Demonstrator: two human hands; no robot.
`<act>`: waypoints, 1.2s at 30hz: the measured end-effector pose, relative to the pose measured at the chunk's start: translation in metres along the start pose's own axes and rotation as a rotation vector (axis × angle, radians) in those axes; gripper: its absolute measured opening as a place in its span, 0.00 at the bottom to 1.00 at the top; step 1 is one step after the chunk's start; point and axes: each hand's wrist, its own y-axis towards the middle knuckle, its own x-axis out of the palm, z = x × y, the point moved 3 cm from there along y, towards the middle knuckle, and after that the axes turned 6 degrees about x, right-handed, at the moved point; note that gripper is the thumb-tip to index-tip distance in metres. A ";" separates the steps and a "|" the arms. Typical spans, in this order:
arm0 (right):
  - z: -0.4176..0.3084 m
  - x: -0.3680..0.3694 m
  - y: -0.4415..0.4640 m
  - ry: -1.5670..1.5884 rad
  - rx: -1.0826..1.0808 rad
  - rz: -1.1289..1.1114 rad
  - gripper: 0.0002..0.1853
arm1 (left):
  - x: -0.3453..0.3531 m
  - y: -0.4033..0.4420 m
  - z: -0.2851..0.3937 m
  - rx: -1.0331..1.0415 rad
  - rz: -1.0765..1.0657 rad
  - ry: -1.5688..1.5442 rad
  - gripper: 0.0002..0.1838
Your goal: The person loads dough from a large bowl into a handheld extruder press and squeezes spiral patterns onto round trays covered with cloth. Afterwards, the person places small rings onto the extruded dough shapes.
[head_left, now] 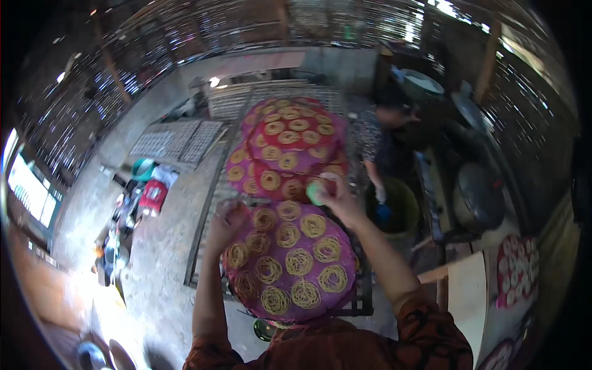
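Note:
A round tray with a pink-purple cover lies in front of me, bearing several yellow noodle nests. My left hand is curled at the tray's far left edge. A thin greyish thing sits by its fingertips, too blurred to name. Over the far right edge, my right hand is closed around a light green rounded thing, partly hidden by the fingers. Beyond both hands, more pink and red trays with noodle nests overlap one another.
The trays rest on a slatted rack. On the right, another person reaches into a dark bucket with something blue at the hand. A large rounded pot stands farther right. A red container lies left among household items.

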 end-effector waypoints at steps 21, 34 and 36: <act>0.048 -0.113 -0.404 -0.107 0.106 1.103 0.11 | 0.085 -0.097 0.270 0.489 -0.523 -0.449 0.43; 0.177 -0.438 -0.689 -0.714 0.271 1.574 0.15 | 0.075 -0.056 0.306 0.342 -0.125 0.042 0.37; 0.140 -0.416 -0.667 -0.540 0.213 1.611 0.13 | 0.050 -0.055 0.288 0.182 -0.055 0.100 0.31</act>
